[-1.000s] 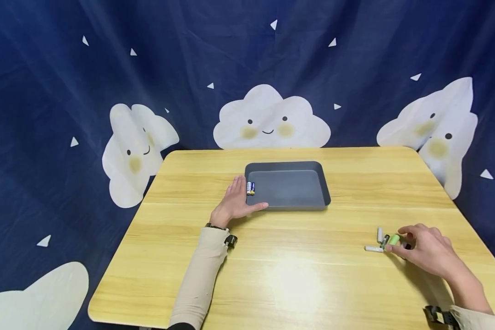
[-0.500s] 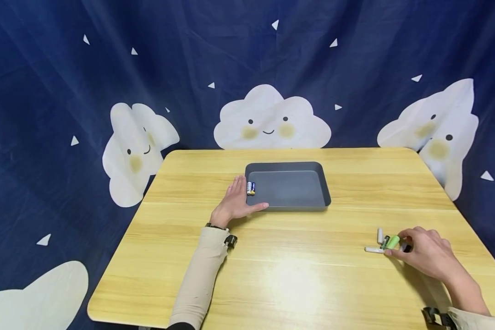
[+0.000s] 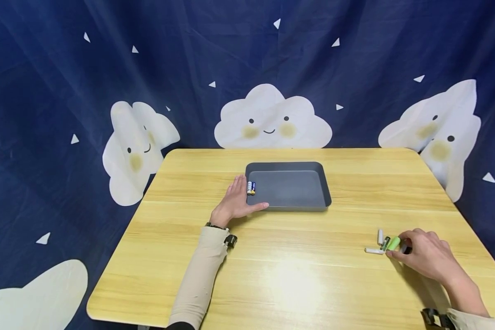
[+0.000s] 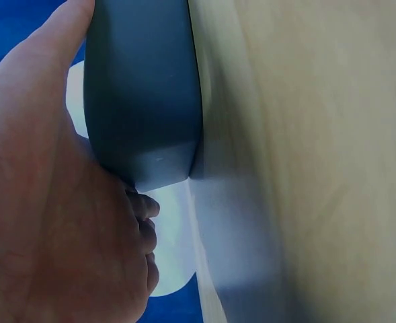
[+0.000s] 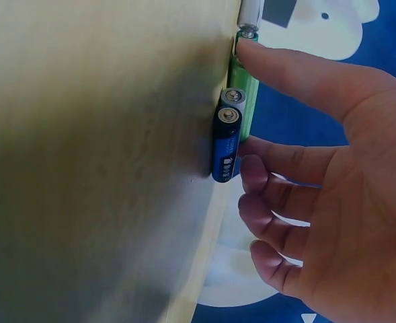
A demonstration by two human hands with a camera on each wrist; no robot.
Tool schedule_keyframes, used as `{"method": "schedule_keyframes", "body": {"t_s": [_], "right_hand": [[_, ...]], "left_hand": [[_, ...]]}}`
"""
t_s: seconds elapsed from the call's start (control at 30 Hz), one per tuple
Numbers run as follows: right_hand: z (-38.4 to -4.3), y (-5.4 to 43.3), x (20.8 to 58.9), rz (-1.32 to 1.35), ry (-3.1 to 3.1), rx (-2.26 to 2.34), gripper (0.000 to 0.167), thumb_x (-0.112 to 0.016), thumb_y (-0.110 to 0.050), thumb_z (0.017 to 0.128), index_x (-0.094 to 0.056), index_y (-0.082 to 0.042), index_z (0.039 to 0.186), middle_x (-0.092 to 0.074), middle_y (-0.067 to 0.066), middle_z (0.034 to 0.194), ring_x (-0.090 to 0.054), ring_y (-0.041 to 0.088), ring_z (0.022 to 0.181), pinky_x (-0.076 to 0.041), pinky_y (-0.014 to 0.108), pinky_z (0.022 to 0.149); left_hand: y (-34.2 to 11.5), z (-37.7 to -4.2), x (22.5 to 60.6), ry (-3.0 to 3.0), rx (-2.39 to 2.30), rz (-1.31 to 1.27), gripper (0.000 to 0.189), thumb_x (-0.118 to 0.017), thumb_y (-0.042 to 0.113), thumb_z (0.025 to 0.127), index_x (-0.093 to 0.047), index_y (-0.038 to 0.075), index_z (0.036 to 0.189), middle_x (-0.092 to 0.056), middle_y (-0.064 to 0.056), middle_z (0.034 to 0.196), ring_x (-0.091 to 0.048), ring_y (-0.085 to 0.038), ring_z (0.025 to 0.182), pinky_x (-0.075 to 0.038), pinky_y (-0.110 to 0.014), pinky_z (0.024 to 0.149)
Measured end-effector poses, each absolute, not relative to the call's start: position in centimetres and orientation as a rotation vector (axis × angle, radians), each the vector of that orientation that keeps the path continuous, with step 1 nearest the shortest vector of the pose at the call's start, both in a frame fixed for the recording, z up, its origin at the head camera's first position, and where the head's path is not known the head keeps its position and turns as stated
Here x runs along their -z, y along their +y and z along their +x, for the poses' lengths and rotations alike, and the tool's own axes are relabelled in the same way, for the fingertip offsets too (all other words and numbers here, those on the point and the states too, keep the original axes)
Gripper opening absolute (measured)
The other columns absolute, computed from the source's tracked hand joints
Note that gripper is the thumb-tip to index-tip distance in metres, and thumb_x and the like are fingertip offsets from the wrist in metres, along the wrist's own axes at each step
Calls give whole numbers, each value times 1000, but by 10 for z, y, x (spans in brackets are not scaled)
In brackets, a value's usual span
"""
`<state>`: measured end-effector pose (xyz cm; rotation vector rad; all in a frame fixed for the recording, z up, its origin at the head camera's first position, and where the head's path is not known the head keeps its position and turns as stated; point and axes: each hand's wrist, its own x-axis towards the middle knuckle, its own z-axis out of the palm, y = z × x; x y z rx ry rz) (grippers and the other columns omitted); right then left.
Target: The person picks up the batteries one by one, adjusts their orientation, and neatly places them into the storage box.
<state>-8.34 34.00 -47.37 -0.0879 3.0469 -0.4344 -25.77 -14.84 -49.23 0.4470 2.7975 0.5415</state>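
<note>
My left hand (image 3: 233, 202) rests against a dark grey tray (image 3: 293, 190), fingers straight along its left wall and thumb along the front wall. Two batteries (image 3: 251, 188), one white and one blue, lie side by side inside the tray's left end. At the right, my right hand (image 3: 428, 253) pinches a light green battery (image 3: 393, 243) by its ends, between thumb and index finger. Just left of it lie a dark green battery (image 3: 385, 243) and two white ones (image 3: 380, 237). The right wrist view shows a blue battery (image 5: 224, 148) and a grey one (image 5: 233, 95) by the green one.
Everything stands on a light wooden table (image 3: 313, 293) with rounded corners. Behind it hangs a dark blue curtain (image 3: 247, 46) printed with white clouds. The tray stands near the table's far edge.
The right hand's thumb and index finger have settled on the green battery's ends, and the battery has shifted slightly toward the person. The left hand and the tray have stayed in place.
</note>
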Motion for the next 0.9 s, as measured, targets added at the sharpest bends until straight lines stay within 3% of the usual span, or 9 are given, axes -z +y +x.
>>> {"method": "schedule_keyframes", "body": {"t_s": [0.27, 0.47, 0.63, 0.73, 0.9], "right_hand": [[-84, 338, 472, -113, 3036, 421, 37, -87, -45, 78, -72, -12, 89, -62, 0, 81, -49, 18, 69, -33, 32, 54], [-86, 340, 466, -112, 3026, 417, 49, -86, -49, 79, -75, -6, 99, -66, 4, 84, -52, 18, 70, -35, 32, 54], [-88, 341, 458, -105, 3041, 440, 62, -87, -50, 78, -74, 2, 109, -71, 13, 90, -60, 26, 75, -41, 37, 54], [-90, 341, 453, -121, 3060, 495, 61, -88, -45, 78, -73, 4, 111, -71, 15, 92, -62, 28, 78, -44, 37, 55], [-95, 337, 446, -169, 3049, 644, 57, -86, -39, 83, -71, 5, 116, -68, 15, 95, -57, 17, 81, -43, 28, 60]], "left_hand": [[-149, -257, 492, 2794, -559, 445, 132, -53, 87, 83, 6, 2, 165, 7, -16, 175, 6, -28, 164, -3, -46, 135], [-150, -258, 493, 2797, -566, 449, 133, -53, 88, 82, 5, 2, 165, 6, -17, 176, 5, -28, 164, -4, -46, 135], [-149, -259, 493, 2799, -559, 451, 133, -53, 88, 82, 6, 3, 165, 6, -16, 176, 5, -28, 164, -4, -46, 135], [-149, -259, 493, 2801, -547, 449, 133, -52, 88, 82, 6, 3, 165, 7, -16, 176, 6, -28, 164, -4, -45, 135], [-150, -258, 493, 2803, -537, 445, 133, -52, 88, 82, 7, 3, 165, 8, -16, 175, 6, -27, 164, -3, -45, 135]]}}
